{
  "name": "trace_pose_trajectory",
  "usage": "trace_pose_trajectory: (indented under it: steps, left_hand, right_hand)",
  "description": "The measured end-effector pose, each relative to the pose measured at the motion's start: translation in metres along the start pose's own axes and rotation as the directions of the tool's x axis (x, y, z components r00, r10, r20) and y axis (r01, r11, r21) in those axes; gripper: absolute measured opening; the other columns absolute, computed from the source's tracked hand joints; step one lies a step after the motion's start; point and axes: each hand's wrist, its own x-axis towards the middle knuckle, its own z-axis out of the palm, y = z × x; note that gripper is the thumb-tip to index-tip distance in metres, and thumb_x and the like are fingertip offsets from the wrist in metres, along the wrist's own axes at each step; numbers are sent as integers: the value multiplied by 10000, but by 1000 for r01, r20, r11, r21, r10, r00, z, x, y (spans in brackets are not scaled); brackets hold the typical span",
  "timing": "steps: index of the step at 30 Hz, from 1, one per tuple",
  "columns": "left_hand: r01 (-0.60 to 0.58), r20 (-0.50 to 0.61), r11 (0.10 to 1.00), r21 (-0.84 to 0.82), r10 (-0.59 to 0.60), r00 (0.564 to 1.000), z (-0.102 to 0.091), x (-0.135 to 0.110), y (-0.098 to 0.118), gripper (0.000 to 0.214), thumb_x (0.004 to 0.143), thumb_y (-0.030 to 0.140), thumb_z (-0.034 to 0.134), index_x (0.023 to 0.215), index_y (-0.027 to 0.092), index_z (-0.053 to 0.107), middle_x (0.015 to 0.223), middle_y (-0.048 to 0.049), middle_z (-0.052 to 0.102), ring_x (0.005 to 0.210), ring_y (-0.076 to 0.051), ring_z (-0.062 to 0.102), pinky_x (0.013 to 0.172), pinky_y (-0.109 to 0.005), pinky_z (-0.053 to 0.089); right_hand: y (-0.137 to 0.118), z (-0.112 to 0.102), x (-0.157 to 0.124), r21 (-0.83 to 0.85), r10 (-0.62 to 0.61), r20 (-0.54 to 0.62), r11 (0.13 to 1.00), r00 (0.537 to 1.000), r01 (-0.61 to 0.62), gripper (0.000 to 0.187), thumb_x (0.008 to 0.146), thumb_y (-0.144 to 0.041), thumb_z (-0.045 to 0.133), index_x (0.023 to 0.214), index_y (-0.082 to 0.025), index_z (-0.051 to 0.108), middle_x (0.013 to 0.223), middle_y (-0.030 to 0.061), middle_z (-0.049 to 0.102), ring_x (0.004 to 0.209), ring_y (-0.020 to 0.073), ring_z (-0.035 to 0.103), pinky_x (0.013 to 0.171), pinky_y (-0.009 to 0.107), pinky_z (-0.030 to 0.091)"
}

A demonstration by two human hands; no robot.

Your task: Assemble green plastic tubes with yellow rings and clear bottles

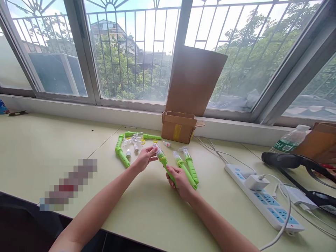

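Over the middle of the table, my right hand is wrapped round a green plastic handle. A clear plastic cap tops that handle, and the fingers of my left hand pinch it from the side. Just right of my right hand lie two more green sticks with clear tops, one beside the other. Left of my hands are loose green handles, clear plastic parts, white-based pieces and yellow rings.
A small cardboard box stands at the back by the window. To the right are a white power strip with cables, a black strapped device and a plastic bottle. A blurred patch covers something at left.
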Motion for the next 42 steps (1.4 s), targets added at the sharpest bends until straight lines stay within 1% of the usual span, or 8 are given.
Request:
trace_pose_trajectory:
  steps: [2,5,9,12,21,30,37,42]
  left_hand:
    - [23,-20,1000,-18,-23,1000,1,0,-2,403,709,445,745,926,120,645,912,-106,681,868,-213,651,850,-376,489]
    - [23,-49,998,-57,-26,998,6,-1,-2,401,716,423,748,959,125,631,936,-110,683,875,-212,654,861,-381,484]
    - [5,-112,983,-185,-26,993,15,-4,-1,404,714,409,752,976,148,590,915,-96,677,880,-211,652,828,-368,494]
    - [-14,-119,963,-271,-19,993,20,-6,0,371,684,353,782,902,160,552,825,-47,649,809,-179,644,799,-345,500]
    - [11,-164,960,-280,-59,985,23,-10,2,358,687,262,773,915,175,512,712,20,582,664,-121,600,766,-333,514]
    - [36,-118,964,-265,-70,991,21,-8,5,354,699,234,754,933,173,495,696,22,584,621,-124,599,654,-286,497]
    - [29,-44,960,-279,-43,998,19,-8,6,308,725,227,734,914,175,497,695,18,583,634,-132,604,656,-287,495]
    - [7,2,949,-314,-6,1000,20,-10,8,298,738,243,731,938,185,517,728,16,597,673,-130,608,693,-289,495]
  right_hand:
    - [3,1,0,-183,-117,-84,978,990,100,405,794,-566,558,649,-191,595,496,-35,455,381,89,344,390,240,250]
    - [6,0,1,-436,-324,-141,869,935,235,348,810,-515,558,889,-207,700,599,1,577,521,159,497,504,274,384]
    - [5,-2,-1,-593,-479,-70,725,875,350,349,849,-466,518,1033,-225,690,848,55,692,773,242,598,721,333,458]
    - [6,1,-3,-627,-492,-15,683,870,375,322,870,-448,490,985,-221,688,811,68,684,745,242,586,707,332,446]
    - [7,12,-7,-459,-336,20,834,942,307,414,881,-537,441,634,-204,457,549,-32,412,501,115,353,486,251,276]
    - [5,18,-9,-26,-50,56,998,997,51,417,806,-597,534,675,-211,445,494,-78,369,349,54,237,354,223,155]
    - [-10,9,-14,351,182,303,891,935,-288,348,821,-502,583,959,-183,561,565,-85,400,372,18,159,361,170,109]
    - [-10,8,-13,304,178,327,910,928,-281,350,845,-517,532,970,-192,565,570,-85,381,376,25,146,359,168,120]
